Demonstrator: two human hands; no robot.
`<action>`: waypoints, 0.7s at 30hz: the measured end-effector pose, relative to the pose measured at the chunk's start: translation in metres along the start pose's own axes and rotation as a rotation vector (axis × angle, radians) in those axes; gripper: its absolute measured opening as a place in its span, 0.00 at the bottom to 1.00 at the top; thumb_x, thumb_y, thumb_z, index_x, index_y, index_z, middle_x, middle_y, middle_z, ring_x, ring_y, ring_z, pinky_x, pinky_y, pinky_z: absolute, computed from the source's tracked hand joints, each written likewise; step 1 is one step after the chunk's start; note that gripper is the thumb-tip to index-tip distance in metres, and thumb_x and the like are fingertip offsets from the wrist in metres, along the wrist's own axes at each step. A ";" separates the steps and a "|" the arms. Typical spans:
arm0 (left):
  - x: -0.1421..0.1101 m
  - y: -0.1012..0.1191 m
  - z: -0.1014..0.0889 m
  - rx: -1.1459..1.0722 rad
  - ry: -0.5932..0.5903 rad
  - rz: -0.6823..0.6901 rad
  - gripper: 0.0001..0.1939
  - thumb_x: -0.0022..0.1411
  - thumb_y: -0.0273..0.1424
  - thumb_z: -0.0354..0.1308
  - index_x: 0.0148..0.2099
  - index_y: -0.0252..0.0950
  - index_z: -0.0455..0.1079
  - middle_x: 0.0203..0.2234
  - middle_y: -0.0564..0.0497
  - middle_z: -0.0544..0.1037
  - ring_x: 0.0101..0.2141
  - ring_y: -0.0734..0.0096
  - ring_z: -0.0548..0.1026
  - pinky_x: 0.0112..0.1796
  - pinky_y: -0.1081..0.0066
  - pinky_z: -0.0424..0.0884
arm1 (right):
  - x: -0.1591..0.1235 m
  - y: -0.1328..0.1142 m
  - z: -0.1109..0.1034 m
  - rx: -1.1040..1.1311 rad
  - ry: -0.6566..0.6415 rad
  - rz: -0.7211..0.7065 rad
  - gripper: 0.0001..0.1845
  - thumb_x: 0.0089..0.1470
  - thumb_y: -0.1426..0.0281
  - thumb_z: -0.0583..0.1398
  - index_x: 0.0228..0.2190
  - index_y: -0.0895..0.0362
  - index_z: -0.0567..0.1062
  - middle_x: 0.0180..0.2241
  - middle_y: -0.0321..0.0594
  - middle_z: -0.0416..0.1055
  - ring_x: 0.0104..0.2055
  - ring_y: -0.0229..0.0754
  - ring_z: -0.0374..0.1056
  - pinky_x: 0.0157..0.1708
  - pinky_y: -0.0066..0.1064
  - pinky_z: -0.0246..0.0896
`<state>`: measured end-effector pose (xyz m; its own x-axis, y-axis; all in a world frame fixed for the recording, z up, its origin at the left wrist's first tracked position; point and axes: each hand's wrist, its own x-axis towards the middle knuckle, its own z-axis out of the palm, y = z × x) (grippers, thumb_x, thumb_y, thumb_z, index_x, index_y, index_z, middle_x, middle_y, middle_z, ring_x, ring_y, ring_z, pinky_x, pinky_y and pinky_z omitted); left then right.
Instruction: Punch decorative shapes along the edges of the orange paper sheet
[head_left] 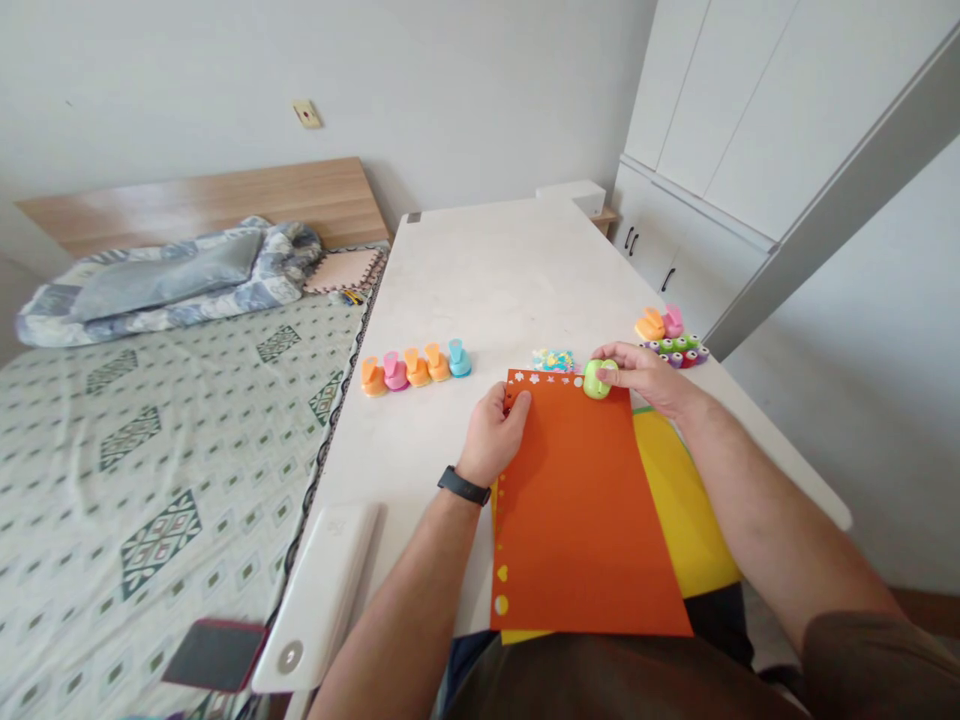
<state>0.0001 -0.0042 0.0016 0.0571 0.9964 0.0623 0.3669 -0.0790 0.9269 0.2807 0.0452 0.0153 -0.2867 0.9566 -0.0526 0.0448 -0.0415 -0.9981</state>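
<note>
An orange sheet of paper (581,500) lies at the table's near edge, with small shapes cut out along its far and left edges. My left hand (495,432) grips the sheet's far left corner, thumb on top. In my right hand (645,375) is a light green craft punch (599,379), set at the sheet's far edge near the right corner. Beneath the orange sheet, yellow paper (686,500) sticks out to the right. Just beyond the far edge sits a small pile of colourful paper cut-outs (553,360).
Several orange, pink and blue punches (416,367) stand in a row on the left of the white table (495,270). More punches (660,322) and small coloured items (679,350) are at the right edge. A long white device (322,590) lies near left, beside the bed (187,430).
</note>
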 end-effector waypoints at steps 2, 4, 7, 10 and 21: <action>0.001 0.000 0.000 0.009 -0.002 0.007 0.16 0.69 0.45 0.55 0.36 0.38 0.65 0.24 0.57 0.67 0.25 0.75 0.62 0.26 0.74 0.55 | 0.000 0.002 -0.001 0.002 0.000 0.011 0.26 0.48 0.57 0.75 0.45 0.55 0.78 0.40 0.41 0.81 0.40 0.45 0.75 0.44 0.37 0.68; 0.001 0.000 0.000 0.008 -0.003 0.009 0.16 0.69 0.45 0.55 0.36 0.38 0.65 0.25 0.56 0.67 0.25 0.75 0.62 0.26 0.74 0.56 | 0.001 0.003 -0.002 -0.007 0.002 0.029 0.27 0.49 0.57 0.74 0.47 0.55 0.79 0.41 0.42 0.81 0.40 0.45 0.75 0.45 0.38 0.68; 0.001 0.000 0.001 -0.008 -0.004 0.001 0.16 0.69 0.45 0.56 0.36 0.38 0.65 0.25 0.56 0.68 0.26 0.75 0.63 0.26 0.74 0.57 | 0.001 0.004 -0.002 -0.026 0.000 0.045 0.28 0.49 0.56 0.74 0.48 0.55 0.80 0.42 0.42 0.82 0.42 0.46 0.76 0.47 0.38 0.68; 0.001 -0.001 0.001 -0.011 -0.010 -0.009 0.16 0.69 0.45 0.56 0.36 0.38 0.65 0.25 0.56 0.69 0.26 0.74 0.64 0.26 0.74 0.57 | 0.001 0.002 0.000 -0.020 -0.013 0.044 0.27 0.49 0.56 0.74 0.47 0.56 0.81 0.42 0.43 0.82 0.42 0.46 0.77 0.47 0.38 0.69; 0.000 0.000 0.001 -0.026 -0.032 -0.010 0.16 0.69 0.45 0.55 0.38 0.38 0.68 0.26 0.54 0.71 0.26 0.74 0.66 0.26 0.74 0.58 | 0.002 0.001 0.002 0.008 -0.028 0.064 0.26 0.47 0.56 0.75 0.45 0.54 0.82 0.40 0.43 0.83 0.40 0.48 0.77 0.46 0.41 0.71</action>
<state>0.0014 -0.0038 0.0011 0.0830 0.9957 0.0418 0.3432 -0.0679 0.9368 0.2782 0.0464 0.0138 -0.3102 0.9434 -0.1175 0.0566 -0.1050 -0.9929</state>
